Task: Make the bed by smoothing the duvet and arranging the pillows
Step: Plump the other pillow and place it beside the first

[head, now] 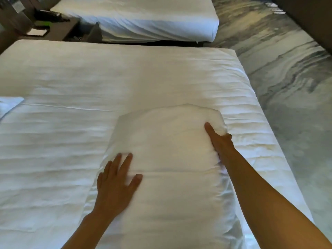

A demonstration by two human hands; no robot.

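A white pillow (170,159) lies lengthwise on the near right part of the bed, on top of the white duvet (89,83). My left hand (116,180) lies flat on the pillow's left side, fingers spread and straight. My right hand (220,141) grips the pillow's far right corner, thumb on top and the other fingers hidden under the edge. The corner of a second white pillow (9,105) shows at the left edge of the frame.
A second bed (143,20) with white bedding stands beyond this one. Between the beds at the far left is a dark nightstand (53,31) with a phone and a notepad. Grey marbled carpet (287,87) runs along the right side.
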